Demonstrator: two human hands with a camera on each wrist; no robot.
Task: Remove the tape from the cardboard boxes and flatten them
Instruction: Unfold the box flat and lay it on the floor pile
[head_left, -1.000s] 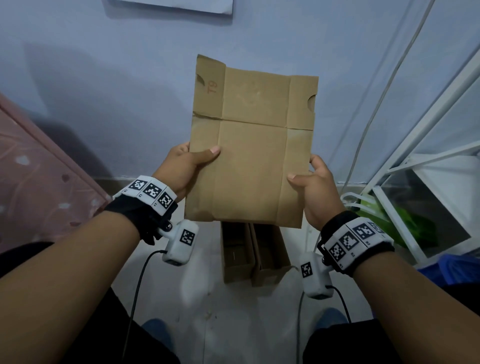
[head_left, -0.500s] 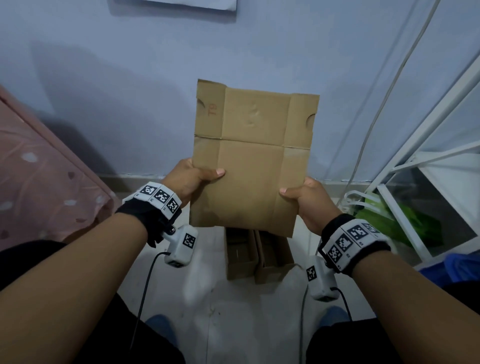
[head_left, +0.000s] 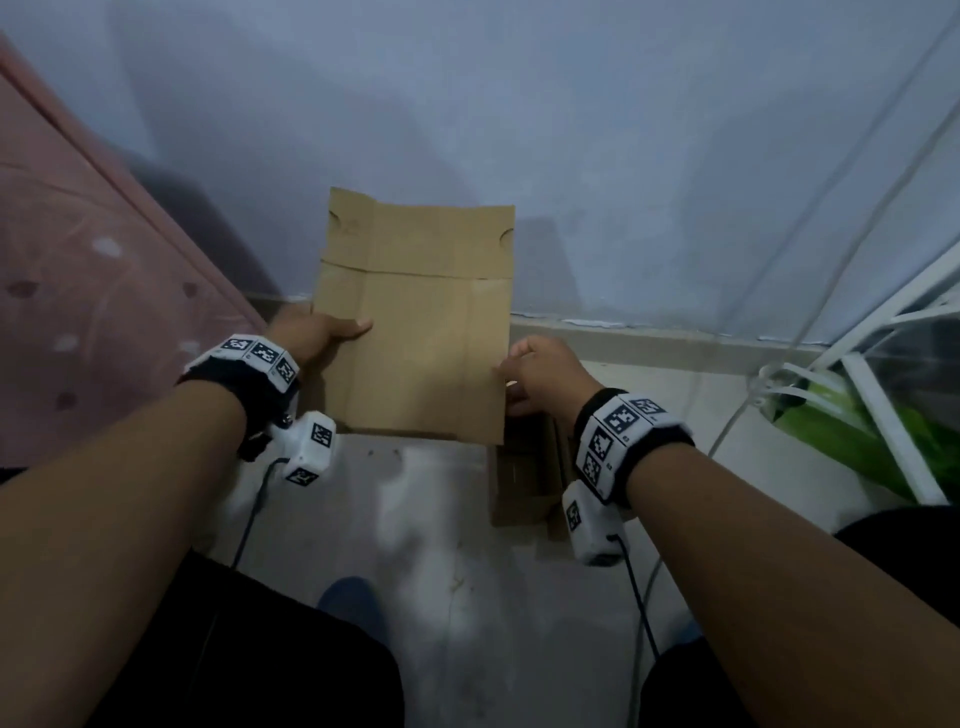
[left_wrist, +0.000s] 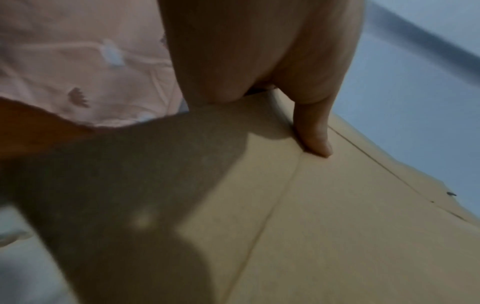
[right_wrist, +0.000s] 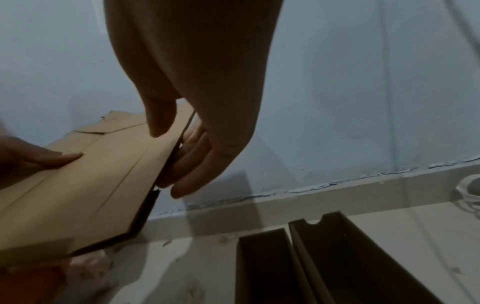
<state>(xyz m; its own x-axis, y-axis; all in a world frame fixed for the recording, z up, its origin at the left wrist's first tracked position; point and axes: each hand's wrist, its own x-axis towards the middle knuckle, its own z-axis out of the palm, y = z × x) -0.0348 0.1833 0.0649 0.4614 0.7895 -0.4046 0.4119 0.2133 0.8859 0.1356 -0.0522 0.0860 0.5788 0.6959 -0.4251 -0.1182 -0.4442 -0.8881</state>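
Observation:
A flattened brown cardboard box (head_left: 415, 322) hangs low in front of the wall, held by both hands. My left hand (head_left: 337, 332) grips its left edge, with the thumb (left_wrist: 314, 139) lying on the front face along a crease. My right hand (head_left: 511, 371) pinches the right edge, thumb (right_wrist: 158, 119) on top and fingers (right_wrist: 197, 164) underneath. In the right wrist view the flattened box (right_wrist: 91, 185) shows a dark gap between its layers at the near edge. No tape is visible on it.
Two open cardboard boxes (right_wrist: 262, 267) (right_wrist: 363, 257) stand side by side on the pale floor, under my right wrist (head_left: 524, 478). A pink bedsheet (head_left: 78, 286) borders the left. A white rack (head_left: 883, 415) with green bags and cables is at the right.
The flattened box has come down and to the left, from chest height toward the floor. My right hand has slid from the face to the box's right edge. The view has tilted downward.

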